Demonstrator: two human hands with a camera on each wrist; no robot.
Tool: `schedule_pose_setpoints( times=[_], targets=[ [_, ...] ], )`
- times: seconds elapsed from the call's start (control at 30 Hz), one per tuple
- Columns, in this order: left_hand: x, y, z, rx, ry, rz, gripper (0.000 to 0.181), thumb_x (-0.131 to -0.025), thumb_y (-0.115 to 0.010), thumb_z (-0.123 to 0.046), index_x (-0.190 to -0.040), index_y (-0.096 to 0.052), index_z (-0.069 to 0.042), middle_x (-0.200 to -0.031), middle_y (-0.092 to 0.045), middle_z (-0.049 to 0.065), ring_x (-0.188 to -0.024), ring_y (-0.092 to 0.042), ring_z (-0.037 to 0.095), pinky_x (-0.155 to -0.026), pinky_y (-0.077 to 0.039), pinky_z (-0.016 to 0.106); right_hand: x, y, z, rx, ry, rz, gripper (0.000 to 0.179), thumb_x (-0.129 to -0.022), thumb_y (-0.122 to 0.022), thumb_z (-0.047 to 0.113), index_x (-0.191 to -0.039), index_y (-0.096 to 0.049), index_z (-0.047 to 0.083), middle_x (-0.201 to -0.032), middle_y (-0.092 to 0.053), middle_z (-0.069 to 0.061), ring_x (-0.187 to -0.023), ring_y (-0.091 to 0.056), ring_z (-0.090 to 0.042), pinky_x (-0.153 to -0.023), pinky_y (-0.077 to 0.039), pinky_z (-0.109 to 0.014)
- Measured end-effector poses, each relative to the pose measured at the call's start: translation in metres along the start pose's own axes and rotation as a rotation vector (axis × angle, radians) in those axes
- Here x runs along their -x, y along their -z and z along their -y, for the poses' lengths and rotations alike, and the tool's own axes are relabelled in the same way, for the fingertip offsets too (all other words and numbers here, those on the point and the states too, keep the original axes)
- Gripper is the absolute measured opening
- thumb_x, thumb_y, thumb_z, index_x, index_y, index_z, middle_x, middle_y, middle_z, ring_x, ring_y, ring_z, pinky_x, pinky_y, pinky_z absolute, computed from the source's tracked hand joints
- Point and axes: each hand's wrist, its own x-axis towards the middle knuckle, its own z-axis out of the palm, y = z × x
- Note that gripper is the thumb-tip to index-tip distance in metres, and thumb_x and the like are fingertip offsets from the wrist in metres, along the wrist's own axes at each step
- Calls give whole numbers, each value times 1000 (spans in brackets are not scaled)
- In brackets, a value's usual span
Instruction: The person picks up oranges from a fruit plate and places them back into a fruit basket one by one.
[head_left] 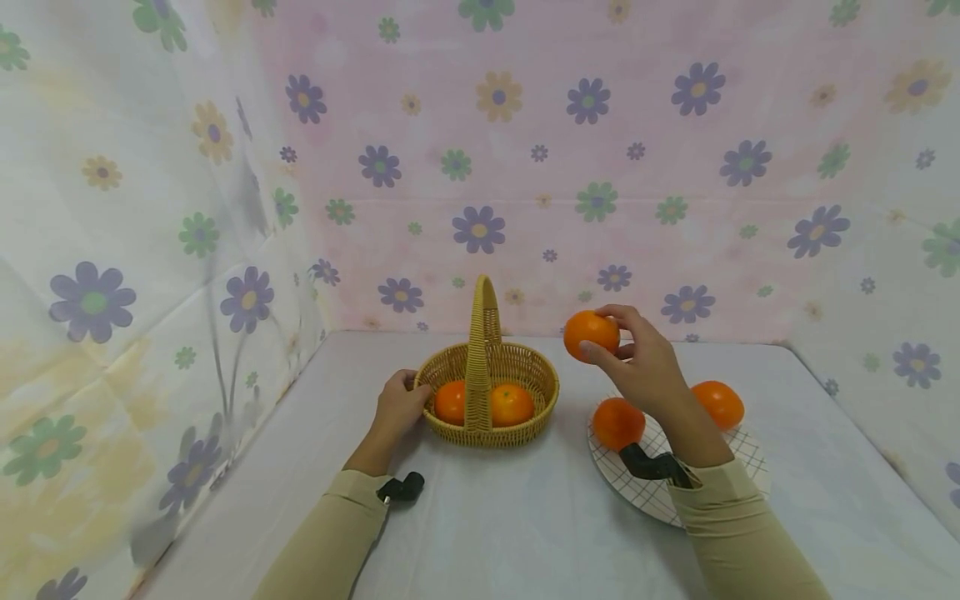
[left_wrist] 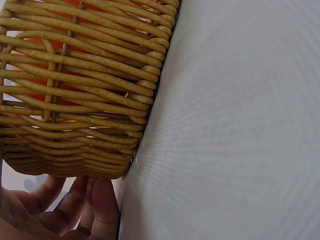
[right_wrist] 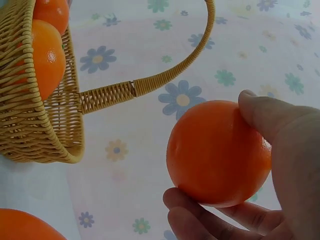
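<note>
My right hand (head_left: 647, 367) holds an orange (head_left: 587, 337) up above the table, between the basket and the plate. In the right wrist view the thumb lies on one side of this orange (right_wrist: 215, 155) and the fingers curl under the other. My left hand (head_left: 400, 408) grips the left rim of a wicker basket (head_left: 517, 435) with a tall arched handle. In the left wrist view its fingers (left_wrist: 104, 205) are against the woven end of the basket. Two oranges sit inside the basket, one orange (head_left: 452, 403) left of the handle and another orange (head_left: 513, 406) right of it.
To the right, a white plate (head_left: 637, 492) with a dark grid pattern stands under my right forearm. It carries an orange (head_left: 618, 423) at its left and another orange (head_left: 718, 405) at its back. Flowered cloth (head_left: 525, 167) encloses the white table (head_left: 487, 525).
</note>
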Motion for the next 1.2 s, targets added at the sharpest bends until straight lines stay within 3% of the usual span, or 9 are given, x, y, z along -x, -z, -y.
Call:
schedule_pose_setpoints(
  times=[0.17,0.37,0.5,1.2],
  targets=[
    [0,0,0,0,-7,1,49,-94,-60,-28,-135,-55,-3,-126,-61,17,-110,-60,29,-95,-56,41,0,-2,1,-14,-13,3,67,-90,-73,58,-145,-45,31,-152,-47,-11,-101,-68,-32,-81,-61,-45],
    [2,1,1,-3,-4,5,51,-94,-60,-28,-137,-54,-3,-128,-61,18,-111,-60,30,-96,-56,41,1,-6,2,-10,-13,16,88,-86,-76,59,-157,-38,23,-148,-48,-11,-106,-67,-31,-84,-61,-45],
    [3,1,0,4,-3,5,51,-94,-60,-28,-138,-53,-3,-129,-60,18,-112,-60,30,-99,-55,43,1,-9,2,11,-25,22,94,-85,-76,63,-157,-38,16,-148,-48,-11,-110,-67,-31,-87,-61,-46],
    [5,0,-2,17,-6,-7,50,-94,-61,-27,-137,-54,-4,-131,-61,18,-116,-60,31,-103,-53,47,0,-34,2,56,43,61,81,-80,-86,50,-146,-50,19,-137,-59,-4,-100,-72,-23,-87,-61,-44]
  ],
)
